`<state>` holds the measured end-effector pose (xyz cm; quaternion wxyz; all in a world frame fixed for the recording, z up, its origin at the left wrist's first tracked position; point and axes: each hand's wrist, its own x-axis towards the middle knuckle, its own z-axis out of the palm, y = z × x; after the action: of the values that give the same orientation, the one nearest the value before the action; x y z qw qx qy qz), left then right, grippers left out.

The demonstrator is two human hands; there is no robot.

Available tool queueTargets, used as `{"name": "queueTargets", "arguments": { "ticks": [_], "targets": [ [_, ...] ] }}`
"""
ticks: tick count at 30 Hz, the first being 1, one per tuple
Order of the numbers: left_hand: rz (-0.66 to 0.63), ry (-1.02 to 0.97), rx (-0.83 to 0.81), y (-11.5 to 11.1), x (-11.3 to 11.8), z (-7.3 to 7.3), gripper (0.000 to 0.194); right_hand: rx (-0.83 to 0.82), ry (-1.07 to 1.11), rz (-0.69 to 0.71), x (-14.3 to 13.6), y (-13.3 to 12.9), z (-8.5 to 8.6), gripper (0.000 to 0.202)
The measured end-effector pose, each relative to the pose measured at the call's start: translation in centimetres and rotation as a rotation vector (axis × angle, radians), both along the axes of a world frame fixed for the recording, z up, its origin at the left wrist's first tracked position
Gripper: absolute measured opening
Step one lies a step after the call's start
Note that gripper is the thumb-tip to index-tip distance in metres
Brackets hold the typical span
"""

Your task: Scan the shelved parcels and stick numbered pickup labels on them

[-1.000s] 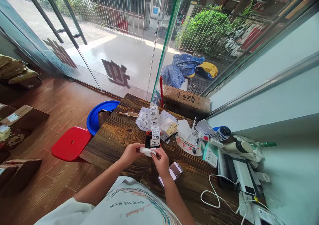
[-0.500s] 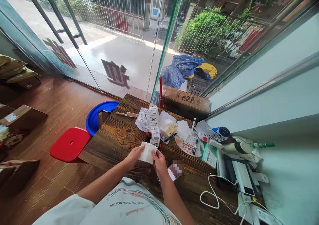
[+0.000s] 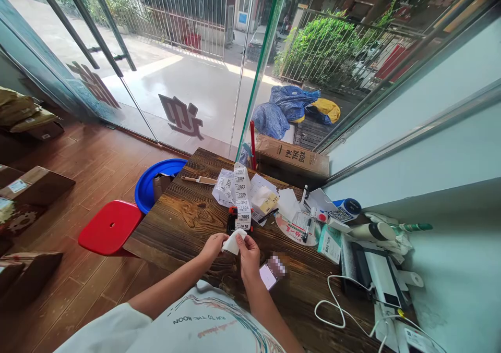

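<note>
Over the front of the wooden table (image 3: pixel 176 207), a creased white paper (image 3: pixel 234 242) is held between my two hands. My left hand (image 3: pixel 213 248) pinches its left edge with closed fingers. On the other side, the thumb and fingers of my right hand (image 3: pixel 248 251) grip it. A strip of numbered labels (image 3: pixel 241 194) runs away from just behind the paper, lying over a small black and orange device (image 3: pixel 231 221). Beside my right wrist a phone (image 3: pixel 268 277) lies with its screen lit.
Loose papers (image 3: pixel 225 189), a knife (image 3: pixel 199 180), a round fan (image 3: pixel 287 227) and pens are on the table. At the right stand a label printer (image 3: pixel 379 275) and a white cable (image 3: pixel 332 306). A red stool (image 3: pixel 111 225) and blue tub (image 3: pixel 144 186) are left; a cardboard box (image 3: pixel 289 157) stands behind.
The white paper has gone from lying flat to bent and narrower. My hands have shifted slightly, the left one a little to the right, and more of the phone shows.
</note>
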<state>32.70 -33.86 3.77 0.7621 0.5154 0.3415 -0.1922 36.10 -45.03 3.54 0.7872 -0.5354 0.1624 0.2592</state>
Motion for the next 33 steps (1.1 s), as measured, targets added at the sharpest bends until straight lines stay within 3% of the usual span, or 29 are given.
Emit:
{"name": "queueTargets", "arguments": {
  "ticks": [3, 7, 12, 18, 22, 26, 30, 33],
  "targets": [
    [-0.020, -0.060, 0.081, 0.9, 0.3, 0.3, 0.058, -0.016, 0.005, -0.050, 0.2, -0.1, -0.2, 0.041],
    [-0.116, -0.178, 0.149, 1.3, 0.4, 0.9, 0.054, -0.017, 0.029, -0.099, 0.2, -0.3, -0.1, 0.051],
    [-0.152, -0.293, 0.156, 1.2, 0.2, 0.9, 0.054, -0.044, 0.066, -0.142, 0.3, -0.6, -0.5, 0.042],
    [-0.172, -0.324, 0.177, 1.4, -0.2, 0.1, 0.044, -0.002, 0.178, 0.016, 0.9, -1.1, -0.9, 0.029],
    [-0.165, -0.296, 0.260, 1.2, -0.5, -0.5, 0.037, -0.015, 0.323, 0.171, 0.9, -1.8, -1.3, 0.007],
    [-0.121, -0.288, 0.336, 1.0, -0.7, -0.8, 0.022, -0.006, 0.400, 0.254, 0.3, -2.0, -1.4, 0.018],
    [-0.073, -0.238, 0.321, 1.1, -0.4, -1.4, 0.029, 0.041, 0.299, 0.169, -0.2, -1.7, -0.9, 0.039],
    [-0.025, -0.217, 0.322, 1.0, -0.3, -1.7, 0.033, 0.043, 0.203, 0.123, -0.4, -1.4, -0.7, 0.042]
  ]
}}
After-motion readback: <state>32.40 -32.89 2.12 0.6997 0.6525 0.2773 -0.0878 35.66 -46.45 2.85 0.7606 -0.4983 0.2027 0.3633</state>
